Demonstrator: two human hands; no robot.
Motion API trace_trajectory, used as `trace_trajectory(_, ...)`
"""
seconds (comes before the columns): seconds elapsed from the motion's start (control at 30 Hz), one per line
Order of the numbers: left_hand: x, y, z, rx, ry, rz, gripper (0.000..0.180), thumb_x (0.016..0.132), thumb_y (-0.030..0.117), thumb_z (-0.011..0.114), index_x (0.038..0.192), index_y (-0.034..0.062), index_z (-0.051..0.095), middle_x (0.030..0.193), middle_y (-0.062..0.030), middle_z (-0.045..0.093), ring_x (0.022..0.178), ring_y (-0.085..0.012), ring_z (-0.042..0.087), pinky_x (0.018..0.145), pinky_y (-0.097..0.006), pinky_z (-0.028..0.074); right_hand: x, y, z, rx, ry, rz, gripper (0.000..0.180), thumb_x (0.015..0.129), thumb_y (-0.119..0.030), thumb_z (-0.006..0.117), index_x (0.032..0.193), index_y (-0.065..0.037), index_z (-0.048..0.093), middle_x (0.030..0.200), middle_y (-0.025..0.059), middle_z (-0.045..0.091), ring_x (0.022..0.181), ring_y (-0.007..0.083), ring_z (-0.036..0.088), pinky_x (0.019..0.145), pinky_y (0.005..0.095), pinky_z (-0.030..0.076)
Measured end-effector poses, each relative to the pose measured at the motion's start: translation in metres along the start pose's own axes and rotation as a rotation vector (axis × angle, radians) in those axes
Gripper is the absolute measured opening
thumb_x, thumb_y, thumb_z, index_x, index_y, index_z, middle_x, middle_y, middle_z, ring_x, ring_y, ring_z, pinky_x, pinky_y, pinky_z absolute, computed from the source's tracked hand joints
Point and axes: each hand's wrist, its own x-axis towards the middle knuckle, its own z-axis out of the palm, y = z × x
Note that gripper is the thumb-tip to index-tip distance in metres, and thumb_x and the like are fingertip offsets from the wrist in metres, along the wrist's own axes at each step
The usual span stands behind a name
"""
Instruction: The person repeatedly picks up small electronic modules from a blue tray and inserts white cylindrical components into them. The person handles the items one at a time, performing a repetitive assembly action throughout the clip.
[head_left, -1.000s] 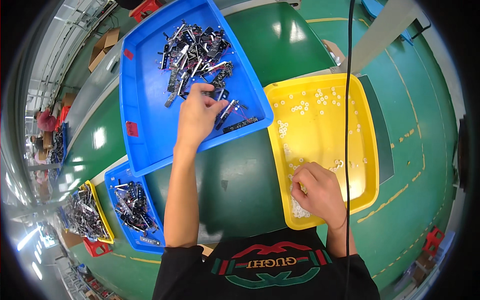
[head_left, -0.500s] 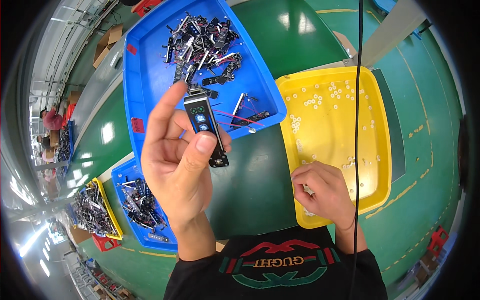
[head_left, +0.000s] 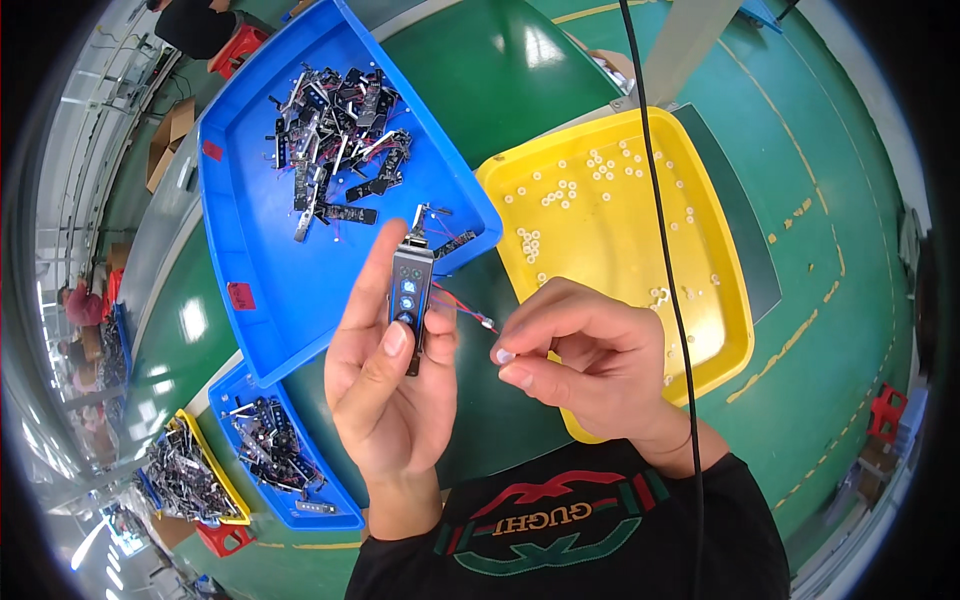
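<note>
Upright in my left hand (head_left: 385, 410) is a slim black circuit-board module (head_left: 411, 290) with lit blue icons and a metal connector on top. Its red and dark wires (head_left: 458, 303) trail rightward to a small white plug (head_left: 488, 323). My right hand (head_left: 605, 350) pinches a small white ring (head_left: 504, 356) between thumb and fingertips, just below and right of that plug. Whether plug and ring touch, I cannot tell. Behind my right hand lies a yellow tray (head_left: 738, 355) with many similar white rings scattered in it.
A large blue tray (head_left: 265, 335) at the upper left holds a heap of similar modules (head_left: 345, 140). Lower left stand a smaller blue tray (head_left: 345, 510) and a yellow tray (head_left: 238, 500), both with modules. A black cable (head_left: 672, 270) hangs across the right side.
My right hand has left the yellow tray and moved left, up to the wires, with a white ring in its fingertips. My left hand has lowered the module and shifted slightly right.
</note>
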Motion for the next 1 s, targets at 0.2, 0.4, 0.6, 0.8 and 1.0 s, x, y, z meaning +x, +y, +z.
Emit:
trace_trajectory(0.2,0.001,0.000,-0.010,-0.481,-0.139,-0.148,0.072,0.082,-0.005,0.051,0.146,-0.0060,0.019,0.114,-0.0203,0.055,0.096,-0.0210,0.052,0.084,-0.028,0.044,-0.002,-0.001,-0.001,-0.095,0.004,-0.056,0.022,0.078,0.009,0.069,0.099,0.002,0.067,0.090,0.0082,0.064,0.066,0.0063,0.056,0.057,0.0196,0.044)
trace_trajectory(0.4,-0.006,-0.010,-0.010,-0.168,-0.191,0.061,0.074,0.082,-0.002,0.054,0.148,-0.0018,0.021,0.114,-0.0178,0.056,0.097,-0.0215,0.053,0.083,-0.029,0.044,-0.001,-0.003,0.003,-0.270,0.002,-0.186,0.018,0.077,0.004,0.072,0.094,0.000,0.068,0.088,0.0074,0.064,0.063,0.0070,0.056,0.051,0.0198,0.042)
trace_trajectory(0.6,-0.008,-0.015,-0.007,0.006,-0.239,0.213,0.070,0.081,-0.001,0.055,0.146,-0.0034,0.026,0.115,-0.0200,0.056,0.095,-0.0218,0.055,0.080,-0.032,0.046,0.001,-0.003,0.009,-0.465,0.058,-0.330,0.018,0.075,0.002,0.075,0.091,-0.001,0.068,0.085,0.0078,0.064,0.057,0.0098,0.055,0.047,0.0209,0.041)
trace_trajectory(0.8,-0.009,-0.015,-0.009,0.014,-0.279,0.212,0.069,0.082,0.000,0.055,0.144,-0.0044,0.028,0.115,-0.0231,0.057,0.093,-0.0234,0.059,0.076,-0.034,0.048,0.003,-0.002,0.007,-0.459,0.110,-0.331,0.019,0.074,0.002,0.076,0.091,-0.001,0.067,0.084,0.0070,0.064,0.055,0.0076,0.053,0.045,0.0200,0.040)
trace_trajectory(1.0,-0.009,-0.017,-0.010,-0.063,-0.330,0.173,0.068,0.081,0.000,0.055,0.144,-0.0034,0.030,0.112,-0.0210,0.057,0.092,-0.0225,0.056,0.078,-0.032,0.047,0.006,0.001,0.006,-0.409,0.135,-0.305,0.019,0.076,0.003,0.074,0.093,0.000,0.067,0.086,0.0071,0.063,0.057,0.0055,0.052,0.046,0.0181,0.038)
